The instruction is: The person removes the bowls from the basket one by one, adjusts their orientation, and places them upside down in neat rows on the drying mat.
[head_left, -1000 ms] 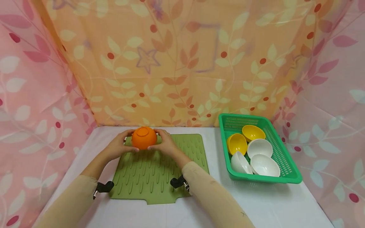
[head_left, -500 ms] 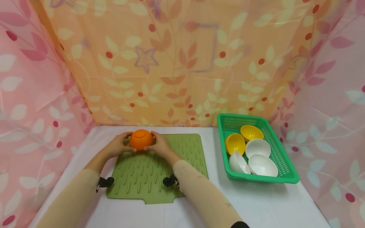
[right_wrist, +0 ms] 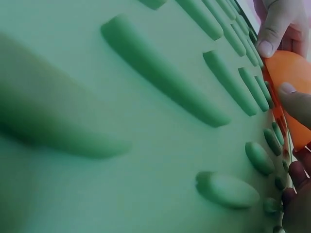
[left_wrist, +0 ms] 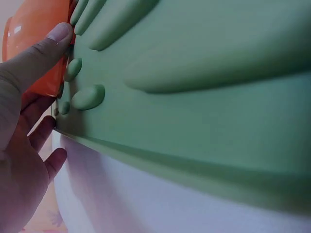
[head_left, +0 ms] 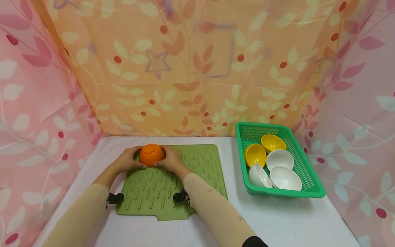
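An orange bowl (head_left: 151, 155) sits upside down at the far left corner of a green ridged mat (head_left: 166, 192), its foot ring facing up. My left hand (head_left: 127, 160) holds the bowl's left side, thumb at the near rim and fingers round the back. On the opposite side my right hand (head_left: 171, 160) grips it the same way. In the left wrist view the left thumb presses on the orange bowl (left_wrist: 41, 29) close to the rim, right at the mat. The right wrist view shows both thumbs on the bowl (right_wrist: 291, 73), whose rim meets the mat's ridges.
To the right stands a green perforated basket (head_left: 314, 181). Inside are two yellow bowls, one of them this near bowl (head_left: 255, 156), and several white bowls, such as this one (head_left: 285, 178). Patterned cloth (head_left: 197, 85) walls off the back and both sides of the white table (head_left: 197, 236).
The hands have brought the orange bowl down and slightly left, onto the mat's far left corner. The view has shifted slightly. The basket's bowls stay as they were.
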Demonstrator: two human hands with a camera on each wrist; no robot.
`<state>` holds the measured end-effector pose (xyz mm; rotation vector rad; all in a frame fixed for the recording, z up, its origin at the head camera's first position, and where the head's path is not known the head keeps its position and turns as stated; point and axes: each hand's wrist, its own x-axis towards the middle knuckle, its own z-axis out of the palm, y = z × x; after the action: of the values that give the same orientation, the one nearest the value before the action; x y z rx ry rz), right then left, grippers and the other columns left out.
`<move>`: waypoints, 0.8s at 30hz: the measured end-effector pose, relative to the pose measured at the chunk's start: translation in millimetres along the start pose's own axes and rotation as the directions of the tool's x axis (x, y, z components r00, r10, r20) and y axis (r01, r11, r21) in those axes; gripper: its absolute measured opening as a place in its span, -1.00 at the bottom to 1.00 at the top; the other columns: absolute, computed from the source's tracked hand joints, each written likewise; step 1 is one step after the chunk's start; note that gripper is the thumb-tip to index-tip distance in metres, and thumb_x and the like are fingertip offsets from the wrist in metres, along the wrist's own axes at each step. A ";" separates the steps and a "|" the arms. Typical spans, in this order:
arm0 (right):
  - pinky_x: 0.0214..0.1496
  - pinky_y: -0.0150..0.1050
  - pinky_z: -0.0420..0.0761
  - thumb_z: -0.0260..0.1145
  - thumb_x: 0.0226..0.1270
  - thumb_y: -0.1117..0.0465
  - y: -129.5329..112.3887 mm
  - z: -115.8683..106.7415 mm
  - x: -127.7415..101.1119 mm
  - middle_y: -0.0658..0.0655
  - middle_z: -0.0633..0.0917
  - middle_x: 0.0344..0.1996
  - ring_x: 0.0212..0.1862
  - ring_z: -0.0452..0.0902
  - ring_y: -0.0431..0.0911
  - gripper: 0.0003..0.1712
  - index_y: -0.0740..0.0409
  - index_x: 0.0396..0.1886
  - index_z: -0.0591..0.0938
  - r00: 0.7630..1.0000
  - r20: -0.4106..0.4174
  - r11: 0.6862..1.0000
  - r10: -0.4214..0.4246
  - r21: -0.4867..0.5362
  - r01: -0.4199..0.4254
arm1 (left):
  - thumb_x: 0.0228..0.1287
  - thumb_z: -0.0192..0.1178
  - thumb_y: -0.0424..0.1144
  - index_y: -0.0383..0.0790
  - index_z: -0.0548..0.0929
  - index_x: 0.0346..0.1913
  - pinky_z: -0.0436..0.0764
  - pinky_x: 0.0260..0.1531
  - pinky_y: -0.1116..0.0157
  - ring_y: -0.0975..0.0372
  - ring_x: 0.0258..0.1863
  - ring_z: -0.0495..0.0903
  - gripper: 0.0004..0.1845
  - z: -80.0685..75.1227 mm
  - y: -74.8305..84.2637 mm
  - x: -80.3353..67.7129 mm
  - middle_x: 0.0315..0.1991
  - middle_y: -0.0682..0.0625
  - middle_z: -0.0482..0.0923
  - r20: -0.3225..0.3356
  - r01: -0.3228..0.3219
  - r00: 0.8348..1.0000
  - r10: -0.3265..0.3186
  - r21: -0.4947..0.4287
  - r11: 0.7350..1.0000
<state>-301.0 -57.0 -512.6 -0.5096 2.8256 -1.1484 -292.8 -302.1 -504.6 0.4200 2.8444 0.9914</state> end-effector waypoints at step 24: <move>0.36 0.02 0.22 0.62 0.05 -0.22 -5.0 7.3 -4.1 -0.09 0.57 0.35 0.27 0.38 -0.04 -0.01 -0.12 0.47 0.46 1.000 -0.018 0.990 0.021 -0.142 -0.023 | 0.10 0.56 -0.01 -0.47 0.21 0.51 0.18 0.38 -0.33 -0.33 0.45 0.22 0.07 -17.9 19.3 -1.8 0.47 -0.43 0.27 0.077 0.028 0.997 -0.024 -0.060 0.998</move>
<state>-294.5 -64.0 -514.8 -0.4780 2.9338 -0.9571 -290.0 -298.7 -478.6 0.4048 2.7374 1.0308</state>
